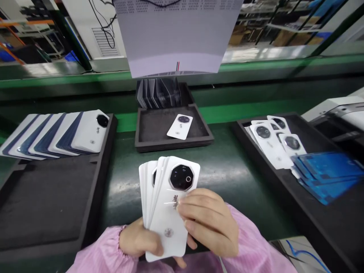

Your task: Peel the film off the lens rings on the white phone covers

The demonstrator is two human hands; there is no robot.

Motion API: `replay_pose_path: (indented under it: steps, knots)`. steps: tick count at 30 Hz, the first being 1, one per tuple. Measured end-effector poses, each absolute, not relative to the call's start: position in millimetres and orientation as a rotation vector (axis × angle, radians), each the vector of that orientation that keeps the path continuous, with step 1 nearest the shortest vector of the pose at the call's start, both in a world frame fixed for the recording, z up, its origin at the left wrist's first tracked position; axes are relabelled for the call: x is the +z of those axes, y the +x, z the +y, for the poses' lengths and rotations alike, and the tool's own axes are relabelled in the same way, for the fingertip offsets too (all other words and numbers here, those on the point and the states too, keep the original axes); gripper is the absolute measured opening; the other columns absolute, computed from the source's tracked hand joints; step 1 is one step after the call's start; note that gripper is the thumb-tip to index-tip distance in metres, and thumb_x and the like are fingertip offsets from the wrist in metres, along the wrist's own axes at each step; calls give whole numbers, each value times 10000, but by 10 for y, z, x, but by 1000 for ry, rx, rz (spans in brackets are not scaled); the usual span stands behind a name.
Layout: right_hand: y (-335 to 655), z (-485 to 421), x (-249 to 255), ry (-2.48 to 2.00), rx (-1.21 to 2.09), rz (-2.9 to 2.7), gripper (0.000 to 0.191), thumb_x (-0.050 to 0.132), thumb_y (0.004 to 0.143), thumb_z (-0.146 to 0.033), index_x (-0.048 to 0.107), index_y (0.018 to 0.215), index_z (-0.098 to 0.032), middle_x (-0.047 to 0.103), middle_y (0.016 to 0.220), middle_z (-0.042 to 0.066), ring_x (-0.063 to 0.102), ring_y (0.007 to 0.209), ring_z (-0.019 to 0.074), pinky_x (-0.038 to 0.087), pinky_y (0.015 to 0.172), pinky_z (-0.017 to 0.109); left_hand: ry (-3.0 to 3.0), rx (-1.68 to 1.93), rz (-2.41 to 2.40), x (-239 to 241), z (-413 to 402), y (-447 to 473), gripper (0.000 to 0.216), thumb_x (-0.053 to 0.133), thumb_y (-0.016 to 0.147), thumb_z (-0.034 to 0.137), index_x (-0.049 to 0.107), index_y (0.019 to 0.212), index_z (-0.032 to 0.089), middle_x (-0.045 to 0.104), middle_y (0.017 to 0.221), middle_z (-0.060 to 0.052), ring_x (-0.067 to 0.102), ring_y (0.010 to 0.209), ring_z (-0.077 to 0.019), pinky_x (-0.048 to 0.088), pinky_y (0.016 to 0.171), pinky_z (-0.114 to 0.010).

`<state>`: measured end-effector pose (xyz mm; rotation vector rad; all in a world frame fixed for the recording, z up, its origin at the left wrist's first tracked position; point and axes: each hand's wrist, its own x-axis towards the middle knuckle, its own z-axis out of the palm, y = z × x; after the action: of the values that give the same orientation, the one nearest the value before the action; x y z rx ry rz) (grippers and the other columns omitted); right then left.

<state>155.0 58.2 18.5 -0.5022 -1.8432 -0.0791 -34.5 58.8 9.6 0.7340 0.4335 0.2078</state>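
In my left hand [143, 239] is a fanned stack of white phone back covers [148, 182], gripped by the lower edge with the thumb across the front. The front cover [163, 212] shows a dark octagonal camera window, dark lettering and a round emblem. My right hand [212, 222] is closed at the right edge of that front cover, its fingertips against the face near the lettering. Its thumb is hidden. One more white phone back cover [181, 129] lies tilted in the black foam tray [148, 127] ahead of my hands.
At left, a dark tray [48, 204] bears rows of white covers [88, 132] at its far end. Dark panels [159, 93] stand packed behind the middle tray. A right tray [313, 227] holds white covers [273, 146] and blue film-covered panels [330, 174]. A white light hood [182, 38] hangs above.
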Motion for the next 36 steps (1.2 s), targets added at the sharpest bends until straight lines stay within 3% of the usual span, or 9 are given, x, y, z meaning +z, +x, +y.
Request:
replay_pose_path:
  steps: [5, 10, 14, 17, 20, 24, 36]
  knots:
    - [1545, 562, 181, -561, -70, -1866, 165, 503, 842, -130, 603, 716, -164, 712, 739, 87, 683, 784, 188, 595, 661, 307, 740, 129, 412, 109, 638, -352, 642, 496, 496, 46, 659, 1108, 156, 702, 999, -88, 683, 751, -229, 514, 685, -297]
    - [1573, 542, 166, -573, -76, -1896, 183, 492, 859, -159, 603, 717, -189, 713, 768, 63, 682, 799, 177, 597, 685, 299, 779, 107, 410, 76, 629, -377, 598, 515, 559, 68, 646, 1135, 158, 693, 1050, -76, 682, 854, -266, 509, 761, -321]
    - [1600, 599, 134, -774, -76, -1786, 121, 529, 834, -119, 610, 872, -200, 698, 829, 46, 655, 869, 185, 583, 726, 350, 684, 141, 386, 64, 607, -389, 579, 583, 614, 103, 601, 1189, 167, 681, 1087, -106, 689, 857, -268, 523, 761, -341]
    - [1608, 673, 102, -966, -80, -1637, 265, 581, 767, -44, 590, 978, -205, 680, 862, 47, 638, 853, 198, 563, 715, 377, 662, 149, 352, 63, 596, -385, 556, 621, 671, 150, 568, 1225, 154, 650, 1152, -146, 692, 871, -264, 528, 791, -366]
    - [1621, 700, 64, -917, -112, -1638, 270, 584, 759, -35, 597, 962, -213, 684, 830, 31, 642, 820, 199, 547, 725, 401, 675, 146, 345, 58, 594, -385, 541, 641, 693, 170, 565, 1228, 159, 645, 1171, -145, 684, 904, -273, 528, 805, -377]
    - [1644, 648, 9, -660, -117, -1822, 93, 543, 852, -158, 627, 887, -175, 701, 833, 45, 649, 849, 191, 544, 770, 393, 745, 179, 376, 42, 599, -401, 506, 630, 681, 139, 601, 1186, 169, 661, 1150, -127, 687, 902, -265, 533, 790, -341]
    - [1649, 608, 81, -604, -91, -1900, 157, 493, 895, -205, 627, 864, -129, 706, 800, 71, 648, 849, 192, 558, 751, 366, 838, 168, 415, 60, 618, -399, 452, 600, 668, 138, 639, 1118, 117, 710, 1033, -122, 688, 886, -293, 541, 758, -356]
